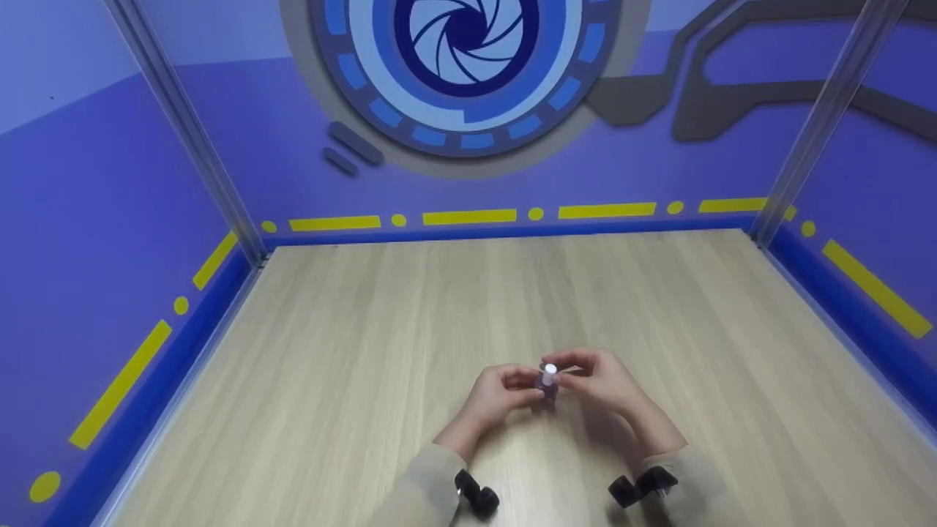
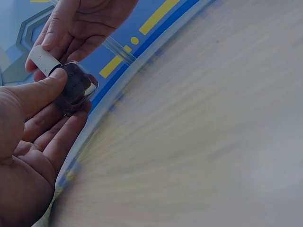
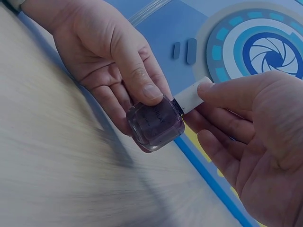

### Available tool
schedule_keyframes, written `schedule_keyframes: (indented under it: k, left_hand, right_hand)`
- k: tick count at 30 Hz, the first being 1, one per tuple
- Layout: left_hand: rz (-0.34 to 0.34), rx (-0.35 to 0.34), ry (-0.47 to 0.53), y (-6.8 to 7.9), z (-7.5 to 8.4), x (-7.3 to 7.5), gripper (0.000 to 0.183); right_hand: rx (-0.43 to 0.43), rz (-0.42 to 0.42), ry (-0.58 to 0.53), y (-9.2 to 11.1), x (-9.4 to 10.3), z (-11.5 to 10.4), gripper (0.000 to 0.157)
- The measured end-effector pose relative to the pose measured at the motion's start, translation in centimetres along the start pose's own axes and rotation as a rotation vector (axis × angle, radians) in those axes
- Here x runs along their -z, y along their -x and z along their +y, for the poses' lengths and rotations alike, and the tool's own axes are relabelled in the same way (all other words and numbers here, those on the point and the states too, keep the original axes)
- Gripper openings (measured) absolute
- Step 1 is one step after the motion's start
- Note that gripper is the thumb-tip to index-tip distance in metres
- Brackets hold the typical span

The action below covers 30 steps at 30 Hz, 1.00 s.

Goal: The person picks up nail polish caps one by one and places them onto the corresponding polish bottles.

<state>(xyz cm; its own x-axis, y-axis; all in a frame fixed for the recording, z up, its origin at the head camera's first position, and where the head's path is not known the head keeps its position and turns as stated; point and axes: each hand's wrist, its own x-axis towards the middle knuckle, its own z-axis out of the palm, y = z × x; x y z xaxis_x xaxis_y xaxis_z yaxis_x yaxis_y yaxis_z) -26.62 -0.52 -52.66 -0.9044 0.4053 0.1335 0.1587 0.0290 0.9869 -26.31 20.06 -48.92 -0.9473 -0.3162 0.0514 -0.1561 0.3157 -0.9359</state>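
Observation:
A small glass nail polish bottle (image 3: 158,125) with dark purplish contents is held between both hands, above the wooden table. My left hand (image 1: 501,394) grips the glass body, its thumb lying across the front and the fingers behind. The white cap (image 3: 191,96) is pinched between the thumb and fingers of my right hand (image 1: 602,380). A dark band shows between cap and glass in the right wrist view. Faint lettering is on the glass, partly covered by the left thumb. In the left wrist view, the bottle (image 2: 75,87) is tilted, its cap toward the upper left.
The light wooden table (image 1: 351,329) spreads around both hands. Blue and purple panels with yellow dashes (image 1: 468,217) border it at the back and sides, with metal posts (image 1: 198,146) in the corners. A black strap device (image 1: 476,495) sits at each wrist.

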Motion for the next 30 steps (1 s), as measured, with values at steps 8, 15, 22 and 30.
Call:
schedule_keyframes:
  k: [8, 15, 22, 30]
  left_hand:
    - [-0.001, 0.036, 0.005, -0.8, -1.5, 0.1, 0.028]
    - [-0.019, 0.025, 0.023, -0.2, -0.4, 0.3, 0.026]
    - [-0.041, 0.003, 0.051, 0.4, 1.2, 0.3, 0.025]
    - [-0.041, -0.007, 0.042, 0.4, 1.2, 0.3, 0.025]
  right_hand:
    - [0.048, 0.026, 0.041, 0.0, -0.2, 0.3, 0.026]
    - [0.011, 0.007, 0.018, 0.7, -0.1, -2.0, 0.021]
    - [0.009, -0.021, 0.003, 0.9, 0.0, -2.7, 0.019]
    - [0.001, -0.009, -0.002, 0.9, -0.1, -2.6, 0.019]
